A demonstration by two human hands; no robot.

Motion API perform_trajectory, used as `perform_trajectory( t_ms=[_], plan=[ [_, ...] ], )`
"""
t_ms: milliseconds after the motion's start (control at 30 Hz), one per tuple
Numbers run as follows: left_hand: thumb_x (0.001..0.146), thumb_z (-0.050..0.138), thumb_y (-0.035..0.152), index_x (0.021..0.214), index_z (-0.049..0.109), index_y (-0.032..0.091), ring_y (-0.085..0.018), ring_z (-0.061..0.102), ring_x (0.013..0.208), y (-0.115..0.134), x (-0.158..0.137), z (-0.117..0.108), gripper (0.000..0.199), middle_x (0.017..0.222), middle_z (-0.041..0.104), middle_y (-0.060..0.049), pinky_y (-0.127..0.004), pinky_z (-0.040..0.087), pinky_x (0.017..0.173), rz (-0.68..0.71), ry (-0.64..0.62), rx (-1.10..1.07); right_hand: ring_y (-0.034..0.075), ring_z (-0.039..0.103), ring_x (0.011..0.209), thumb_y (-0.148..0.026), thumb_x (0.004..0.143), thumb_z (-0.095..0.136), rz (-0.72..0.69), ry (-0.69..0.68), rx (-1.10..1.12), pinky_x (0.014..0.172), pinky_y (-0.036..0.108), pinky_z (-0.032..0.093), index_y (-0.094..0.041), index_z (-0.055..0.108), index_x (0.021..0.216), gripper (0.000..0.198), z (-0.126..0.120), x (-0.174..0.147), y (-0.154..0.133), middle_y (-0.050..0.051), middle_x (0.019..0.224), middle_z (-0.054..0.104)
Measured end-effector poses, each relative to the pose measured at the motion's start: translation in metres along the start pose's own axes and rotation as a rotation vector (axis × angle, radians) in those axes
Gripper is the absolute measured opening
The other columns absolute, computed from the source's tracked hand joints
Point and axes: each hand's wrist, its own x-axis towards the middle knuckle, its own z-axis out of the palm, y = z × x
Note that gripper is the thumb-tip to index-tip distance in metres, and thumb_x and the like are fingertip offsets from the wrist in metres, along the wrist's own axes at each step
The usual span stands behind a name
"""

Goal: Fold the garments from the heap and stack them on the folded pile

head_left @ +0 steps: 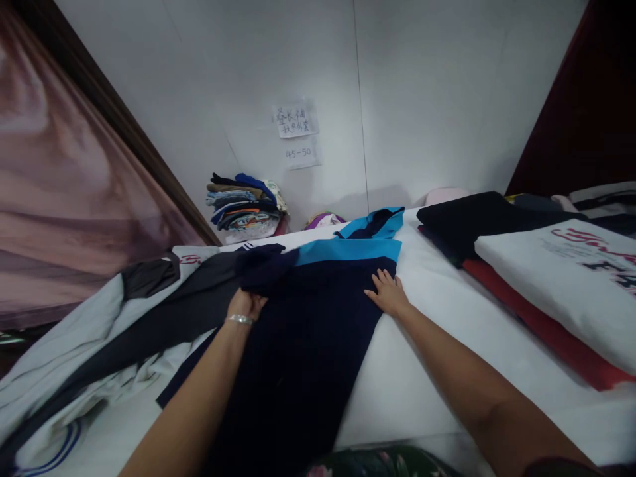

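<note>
A navy long-sleeved top [308, 344] with a bright blue band across its upper part lies spread out in front of me. My left hand [246, 306], with a silver bracelet at the wrist, is at the top's left edge. Its fingers are closed on the dark sleeve [265, 268], which is bunched up there; the fingertips are partly hidden under the cloth. My right hand [388, 292] lies flat on the top's right edge just below the blue band, fingers spread. Beyond the band, a blue-and-navy part [375, 223] sits crumpled on the table.
White cloth covers the table [422, 344]. Loose grey and white garments [163, 318] lie at left. Folded black [487, 218], white printed [561, 265] and red clothes [531, 324] are at right. A folded clothes stack [246, 205] stands by the wall, below paper notes [297, 122].
</note>
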Motion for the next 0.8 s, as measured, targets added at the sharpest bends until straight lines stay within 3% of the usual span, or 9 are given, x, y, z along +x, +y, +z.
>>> perform_trajectory(
  t_ms=[100,233,333,433,500,667,800],
  plan=[
    [0.079,0.052,0.013,0.108,0.061,0.024,-0.016,0.067,0.084,-0.038,-0.016,-0.024,0.032,0.096,0.069,-0.005,-0.035,0.055,0.080,-0.091,0.027,0.124,0.027,0.011,0.144,-0.058,0.092,0.030,-0.005,0.004,-0.002,0.112,0.050,0.010,-0.012,0.033,0.146,0.070,0.001,0.000,0.001,0.013,0.156,0.021],
    [0.074,0.054,0.009,0.121,0.055,0.026,-0.019,0.065,0.101,-0.072,-0.031,-0.048,0.050,0.116,0.064,-0.008,-0.035,0.054,0.086,0.031,0.024,0.357,0.027,0.011,0.144,-0.057,0.092,0.030,-0.003,0.004,-0.005,0.112,0.050,0.010,-0.013,0.034,0.145,0.069,0.001,0.000,0.001,0.013,0.156,0.020],
    [0.072,0.057,0.009,0.129,0.051,0.021,-0.025,0.054,0.119,-0.083,-0.044,-0.056,0.059,0.131,0.055,-0.012,-0.041,0.048,0.097,0.298,0.061,0.620,0.027,0.010,0.144,-0.057,0.093,0.029,0.004,-0.008,-0.013,0.112,0.050,0.010,-0.013,0.033,0.146,0.069,0.002,0.000,0.002,0.013,0.156,0.020],
    [0.074,0.061,0.016,0.130,0.052,0.020,-0.029,0.041,0.132,-0.085,-0.058,-0.056,0.056,0.141,0.046,-0.012,-0.047,0.037,0.108,0.694,0.007,1.015,0.027,0.010,0.144,-0.057,0.093,0.030,0.004,-0.006,-0.025,0.112,0.049,0.010,-0.013,0.033,0.146,0.068,0.003,0.001,0.003,0.012,0.156,0.020],
    [0.078,0.061,0.023,0.130,0.052,0.019,-0.030,0.038,0.133,-0.084,-0.064,-0.051,0.053,0.143,0.044,-0.012,-0.048,0.034,0.109,0.814,-0.047,1.215,0.026,0.011,0.144,-0.056,0.093,0.030,-0.001,0.001,-0.030,0.112,0.049,0.011,-0.013,0.033,0.145,0.068,0.004,0.001,0.004,0.012,0.156,0.021],
    [0.080,0.064,0.037,0.133,0.048,0.018,-0.029,0.040,0.131,-0.077,-0.056,-0.033,0.058,0.142,0.045,-0.014,-0.045,0.037,0.105,0.732,-0.027,1.453,0.027,0.012,0.144,-0.056,0.093,0.031,-0.005,0.009,-0.038,0.112,0.049,0.013,-0.014,0.035,0.145,0.067,0.005,0.000,0.006,0.012,0.156,0.022],
    [0.076,0.069,0.035,0.131,0.051,0.018,-0.031,0.042,0.128,-0.075,-0.042,-0.025,0.060,0.139,0.049,-0.014,-0.048,0.035,0.104,0.607,0.000,1.427,0.027,0.014,0.144,-0.056,0.093,0.031,-0.014,0.021,-0.039,0.112,0.050,0.014,-0.014,0.037,0.144,0.066,0.007,0.000,0.008,0.013,0.155,0.024]
  ],
)
